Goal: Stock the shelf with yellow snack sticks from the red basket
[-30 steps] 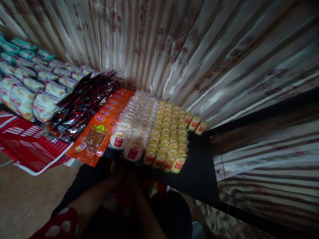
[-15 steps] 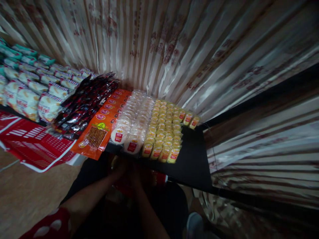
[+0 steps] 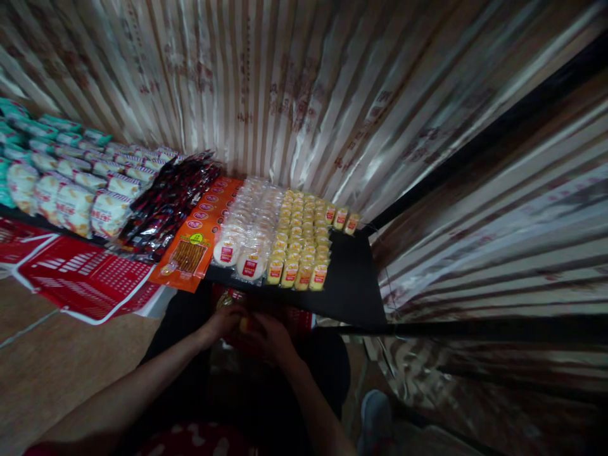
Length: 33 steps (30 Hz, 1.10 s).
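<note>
My left hand (image 3: 222,322) and my right hand (image 3: 268,335) meet in the shadow below the front edge of a black table (image 3: 349,288). Between their closed fingers shows a small yellow thing (image 3: 244,325), too dark to name. Red packaging (image 3: 297,318) lies under the table edge beside my right hand. Right above the hands, on the table, stand rows of small yellow snack packs (image 3: 301,244) and round white packs with red labels (image 3: 244,237).
Orange snack packs (image 3: 197,237), dark red packs (image 3: 166,202) and white and teal bags (image 3: 71,183) fill the table to the left. A red basket (image 3: 80,282) hangs off the left front. Striped curtains (image 3: 294,95) close in behind and to the right. A grey shoe (image 3: 375,411) is on the floor.
The view has pulled back and tilted, so the table looks farther off. Both hands have come out of deep shadow and are now seen together around a small yellow thing.
</note>
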Each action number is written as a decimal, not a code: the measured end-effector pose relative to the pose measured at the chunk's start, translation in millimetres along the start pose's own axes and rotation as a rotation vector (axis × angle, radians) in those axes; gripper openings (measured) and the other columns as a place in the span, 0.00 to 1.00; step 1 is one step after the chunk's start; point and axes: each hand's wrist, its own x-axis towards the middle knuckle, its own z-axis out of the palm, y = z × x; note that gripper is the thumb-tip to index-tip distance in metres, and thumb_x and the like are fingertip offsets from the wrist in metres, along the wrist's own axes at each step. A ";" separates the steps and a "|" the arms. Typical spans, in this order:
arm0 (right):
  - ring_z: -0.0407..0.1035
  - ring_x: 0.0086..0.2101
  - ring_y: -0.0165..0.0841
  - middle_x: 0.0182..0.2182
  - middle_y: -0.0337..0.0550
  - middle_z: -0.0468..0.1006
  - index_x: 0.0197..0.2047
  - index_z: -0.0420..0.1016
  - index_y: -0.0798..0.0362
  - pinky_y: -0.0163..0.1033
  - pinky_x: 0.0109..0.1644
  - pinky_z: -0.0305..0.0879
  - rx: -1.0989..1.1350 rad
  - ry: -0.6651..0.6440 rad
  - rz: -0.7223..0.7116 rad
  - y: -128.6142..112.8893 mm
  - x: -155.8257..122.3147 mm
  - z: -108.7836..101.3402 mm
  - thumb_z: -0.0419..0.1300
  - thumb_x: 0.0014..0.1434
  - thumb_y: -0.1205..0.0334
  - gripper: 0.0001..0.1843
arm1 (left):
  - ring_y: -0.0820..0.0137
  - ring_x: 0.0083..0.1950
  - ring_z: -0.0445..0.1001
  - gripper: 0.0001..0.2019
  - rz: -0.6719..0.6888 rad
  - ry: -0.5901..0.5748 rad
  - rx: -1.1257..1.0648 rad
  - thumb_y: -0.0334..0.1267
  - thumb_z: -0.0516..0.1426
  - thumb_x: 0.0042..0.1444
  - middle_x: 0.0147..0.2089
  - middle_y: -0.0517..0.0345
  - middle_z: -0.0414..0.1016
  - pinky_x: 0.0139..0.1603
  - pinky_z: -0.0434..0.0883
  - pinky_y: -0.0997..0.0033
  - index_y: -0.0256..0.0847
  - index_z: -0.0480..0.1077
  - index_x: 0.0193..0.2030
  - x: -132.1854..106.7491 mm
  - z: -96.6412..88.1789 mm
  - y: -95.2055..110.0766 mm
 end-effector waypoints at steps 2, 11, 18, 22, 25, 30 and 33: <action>0.67 0.48 0.40 0.48 0.48 0.73 0.53 0.69 0.51 0.43 0.53 0.60 0.002 -0.005 -0.008 -6.8 -5.8 -8.4 0.58 0.50 0.64 0.25 | 0.74 0.25 0.65 0.15 0.009 -0.068 -0.031 0.33 0.48 0.41 0.23 0.64 0.70 0.27 0.63 0.76 0.41 0.73 0.33 -9.4 -4.3 9.6; 0.68 0.43 0.36 0.42 0.45 0.75 0.50 0.71 0.48 0.41 0.49 0.63 0.086 0.158 -0.138 -41.2 -23.6 -55.4 0.59 0.52 0.55 0.21 | 0.70 0.33 0.68 0.13 0.145 -0.101 -0.180 0.38 0.50 0.41 0.30 0.60 0.72 0.34 0.64 0.74 0.38 0.70 0.33 -46.3 -16.8 82.7; 0.67 0.24 0.27 0.38 0.42 0.76 0.55 0.63 0.49 0.35 0.30 0.67 0.319 0.603 0.119 -41.0 -34.3 -91.1 0.60 0.49 0.50 0.30 | 0.70 0.34 0.71 0.20 0.174 -0.119 -0.494 0.48 0.58 0.42 0.33 0.58 0.74 0.35 0.67 0.72 0.39 0.67 0.41 -56.9 12.3 109.8; 0.71 0.27 0.31 0.29 0.41 0.77 0.53 0.61 0.55 0.36 0.31 0.68 0.736 0.698 0.167 -30.1 -33.2 -97.4 0.61 0.48 0.49 0.32 | 0.65 0.42 0.72 0.21 0.258 -0.084 -0.553 0.48 0.59 0.41 0.39 0.53 0.74 0.42 0.69 0.68 0.39 0.66 0.40 -50.3 50.6 118.8; 0.73 0.32 0.34 0.32 0.44 0.78 0.47 0.64 0.55 0.38 0.37 0.69 0.916 0.704 0.160 -25.0 -34.7 -100.5 0.62 0.46 0.49 0.28 | 0.65 0.42 0.72 0.18 0.335 -0.084 -0.496 0.45 0.59 0.43 0.40 0.53 0.74 0.42 0.70 0.68 0.39 0.66 0.40 -44.8 79.6 126.8; 0.73 0.35 0.36 0.36 0.46 0.78 0.47 0.65 0.54 0.40 0.39 0.69 0.986 0.831 0.145 -11.8 -41.0 -116.8 0.65 0.43 0.50 0.30 | 0.67 0.40 0.72 0.12 0.426 -0.034 -0.287 0.34 0.50 0.49 0.40 0.53 0.74 0.43 0.68 0.69 0.39 0.67 0.40 -32.6 114.3 140.1; 0.73 0.37 0.37 0.37 0.47 0.78 0.48 0.66 0.53 0.40 0.40 0.70 0.947 0.895 0.138 3.9 -39.1 -132.0 0.66 0.41 0.50 0.32 | 0.67 0.47 0.70 0.17 0.471 0.042 -0.024 0.27 0.49 0.46 0.45 0.51 0.72 0.51 0.65 0.69 0.39 0.70 0.42 -21.7 127.3 150.3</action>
